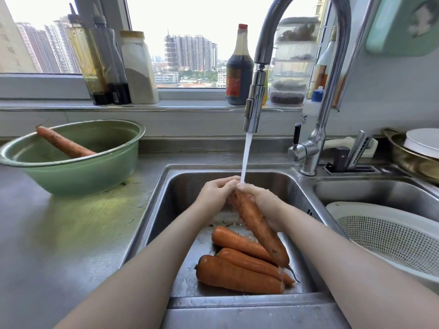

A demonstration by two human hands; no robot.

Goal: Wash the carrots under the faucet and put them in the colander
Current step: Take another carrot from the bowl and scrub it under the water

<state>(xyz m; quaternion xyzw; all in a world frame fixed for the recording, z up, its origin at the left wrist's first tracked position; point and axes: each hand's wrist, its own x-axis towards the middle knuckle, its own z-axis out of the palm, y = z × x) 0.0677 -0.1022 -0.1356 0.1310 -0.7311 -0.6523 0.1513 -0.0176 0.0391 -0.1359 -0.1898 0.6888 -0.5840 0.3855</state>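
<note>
A: Where's the carrot (259,230)?
B: In the sink (164,198), under the faucet (255,100) — left grip (217,189) & right grip (263,205) both curled round its upper end. Long axis slants down twd me.
A: And the colander (392,236)?
B: Next basin, off right — right grip's nearer, I'd say.

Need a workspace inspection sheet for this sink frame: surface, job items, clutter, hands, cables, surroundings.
Surface: steel counter; sink wet.
Job's things: faucet running; held carrot under the stream; three carrots on sink floor; another carrot in green basin; white colander at right, no carrots seen inside.
Clutter: bottles on sill; knife holder; pot.
Hands: left hand and right hand both grip the held carrot.
Cables: nothing seen.
Surroundings: window, high-rise view.
</note>
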